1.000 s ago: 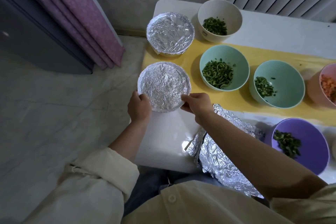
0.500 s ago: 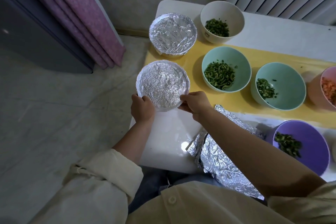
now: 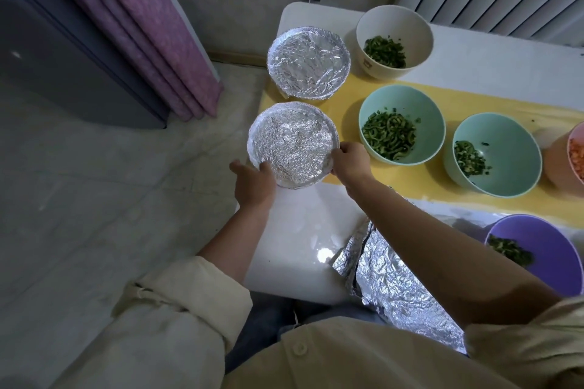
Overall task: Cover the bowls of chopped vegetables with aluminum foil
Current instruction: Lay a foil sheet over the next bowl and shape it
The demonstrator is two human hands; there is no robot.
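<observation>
Foil-covered bowl (image 3: 292, 144) farther forward, both hands gripping.

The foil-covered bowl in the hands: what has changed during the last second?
Both hands, left hand and right hand, carried the foil-covered bowl away from the person, toward the other covered bowl, keeping their grip. The open bowls and the loose foil sheet stayed put.

Both arms reach forward, bare from the elbows down, with cream sleeves rolled up. The left hand (image 3: 254, 184) has its back up and its fingers curled, with the thumb sticking out to the side. The right hand (image 3: 350, 161) is a bit farther out, its fingers bent and pinching together. The two hands are near each other but do not touch.
</observation>
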